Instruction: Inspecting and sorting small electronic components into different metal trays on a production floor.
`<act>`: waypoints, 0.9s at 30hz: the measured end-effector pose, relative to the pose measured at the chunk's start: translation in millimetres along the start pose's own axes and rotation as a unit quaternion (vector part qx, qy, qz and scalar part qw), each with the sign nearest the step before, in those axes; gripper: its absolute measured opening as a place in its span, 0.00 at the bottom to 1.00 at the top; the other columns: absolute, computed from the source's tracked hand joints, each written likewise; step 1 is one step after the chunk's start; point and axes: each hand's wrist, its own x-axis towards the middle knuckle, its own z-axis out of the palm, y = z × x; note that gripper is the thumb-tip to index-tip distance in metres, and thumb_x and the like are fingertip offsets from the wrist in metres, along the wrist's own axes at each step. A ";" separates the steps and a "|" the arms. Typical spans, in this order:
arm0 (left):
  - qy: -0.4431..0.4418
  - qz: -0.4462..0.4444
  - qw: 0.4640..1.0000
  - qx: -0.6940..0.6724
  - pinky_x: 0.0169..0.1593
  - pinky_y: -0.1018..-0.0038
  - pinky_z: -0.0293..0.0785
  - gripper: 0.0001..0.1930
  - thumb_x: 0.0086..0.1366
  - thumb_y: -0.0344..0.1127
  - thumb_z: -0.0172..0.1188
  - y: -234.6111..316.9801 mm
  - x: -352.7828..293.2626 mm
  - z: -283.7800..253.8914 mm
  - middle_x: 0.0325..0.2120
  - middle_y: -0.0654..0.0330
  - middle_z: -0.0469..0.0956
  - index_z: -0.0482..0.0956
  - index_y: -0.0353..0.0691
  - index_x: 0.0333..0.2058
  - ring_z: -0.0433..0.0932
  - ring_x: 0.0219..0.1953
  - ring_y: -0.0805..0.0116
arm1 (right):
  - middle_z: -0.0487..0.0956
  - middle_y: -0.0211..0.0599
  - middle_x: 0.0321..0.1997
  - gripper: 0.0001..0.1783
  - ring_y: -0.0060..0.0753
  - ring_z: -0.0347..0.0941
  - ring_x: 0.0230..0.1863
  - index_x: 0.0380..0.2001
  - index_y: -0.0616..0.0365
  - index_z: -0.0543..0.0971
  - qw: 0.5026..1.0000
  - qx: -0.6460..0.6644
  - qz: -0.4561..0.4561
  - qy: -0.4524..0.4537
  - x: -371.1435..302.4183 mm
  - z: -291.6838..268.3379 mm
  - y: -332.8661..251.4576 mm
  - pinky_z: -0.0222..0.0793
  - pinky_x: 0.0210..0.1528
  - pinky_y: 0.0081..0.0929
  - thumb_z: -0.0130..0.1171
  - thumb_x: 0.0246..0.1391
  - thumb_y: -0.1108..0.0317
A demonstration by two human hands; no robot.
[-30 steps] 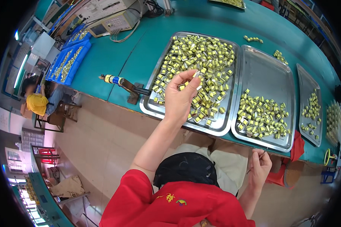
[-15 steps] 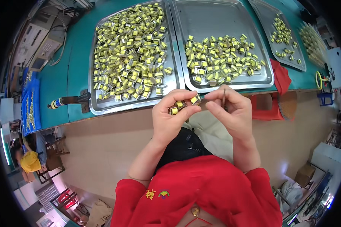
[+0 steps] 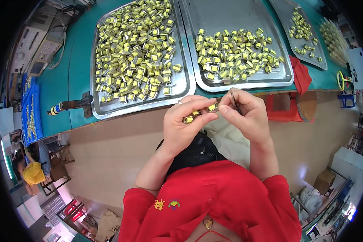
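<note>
We look steeply down from the wearer's head, through the left of two side-by-side fisheye cameras, upright and unmirrored. We see the red shirt (image 3: 238,197) nearest, along the lower edge, the left hand (image 3: 177,126) and right hand (image 3: 251,117) close at mid-view, and the worktop (image 3: 80,48) beyond, its edge bowed by the lens.

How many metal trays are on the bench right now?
3: the left tray, heaped with yellow parts; the middle tray, with fewer; and the right tray, with fewest. More could lie beyond the picture's top edge.
</note>
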 end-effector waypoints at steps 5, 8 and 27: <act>0.005 -0.024 1.000 -0.010 0.37 0.83 0.68 0.15 0.51 0.21 0.64 -2.3 -2.4 2.3 0.34 0.59 0.76 0.79 0.32 0.40 0.71 0.31 0.77 | 0.70 0.23 0.26 0.02 0.10 0.61 0.27 0.26 0.64 0.74 0.998 0.033 0.050 0.010 0.0 -0.2 3.3 0.54 0.27 0.11 0.56 0.51 0.77; 0.011 -0.036 0.999 -0.019 0.37 0.82 0.68 0.15 0.51 0.21 0.64 -0.8 -3.2 3.3 0.34 0.59 0.76 0.79 0.32 0.40 0.71 0.31 0.77 | 0.71 0.23 0.26 0.02 0.10 0.62 0.27 0.26 0.64 0.74 0.999 0.013 0.034 0.038 0.0 -3.0 5.5 0.55 0.28 0.10 0.56 0.51 0.78; 0.014 0.005 0.999 0.039 0.33 0.82 0.69 0.14 0.50 0.21 0.64 -2.5 -3.4 8.1 0.33 0.58 0.76 0.79 0.32 0.38 0.73 0.28 0.77 | 0.71 0.24 0.25 0.05 0.09 0.60 0.24 0.29 0.66 0.78 0.999 -0.002 -0.038 0.035 -4.6 0.6 6.6 0.52 0.24 0.10 0.55 0.46 0.83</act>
